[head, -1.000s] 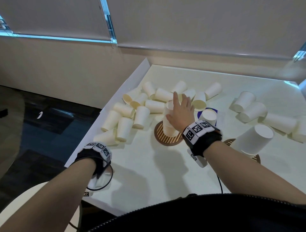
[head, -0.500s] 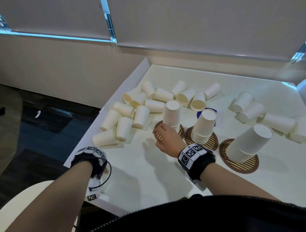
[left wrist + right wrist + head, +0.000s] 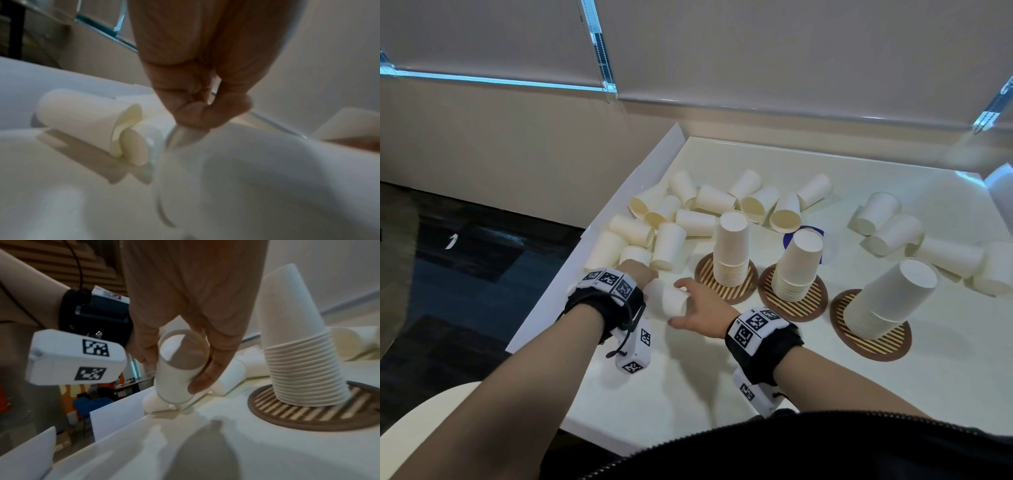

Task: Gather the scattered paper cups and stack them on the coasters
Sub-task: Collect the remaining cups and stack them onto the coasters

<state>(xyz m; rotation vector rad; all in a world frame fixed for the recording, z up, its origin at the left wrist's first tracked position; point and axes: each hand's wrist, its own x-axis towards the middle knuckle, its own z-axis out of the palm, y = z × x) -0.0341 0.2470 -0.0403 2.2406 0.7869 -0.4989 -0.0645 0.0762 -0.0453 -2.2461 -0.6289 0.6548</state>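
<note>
One white paper cup (image 3: 666, 301) hangs on its side just above the table, held between both hands. My left hand (image 3: 649, 275) pinches its rim, as the left wrist view shows: fingertips (image 3: 197, 116) meet on the cup's edge (image 3: 246, 178). My right hand (image 3: 690, 305) grips the base end, fingers curled round the cup (image 3: 174, 382). Three brown slatted coasters (image 3: 705, 270) (image 3: 815, 305) (image 3: 887, 347) each carry an upside-down stack of cups (image 3: 731, 253) (image 3: 796, 267) (image 3: 887, 301). Several loose cups (image 3: 688, 209) lie on their sides at the back left, more (image 3: 893, 226) at the right.
The white table (image 3: 722, 377) has a raised white border (image 3: 619, 219) along its left side, with dark floor beyond. A small blue item (image 3: 789, 238) lies behind the middle stack. Loose cups crowd close to my left hand.
My right hand came off the left stack and drew back to the left. My left hand rose from the table's edge with a cup, and both hands now hold it.
</note>
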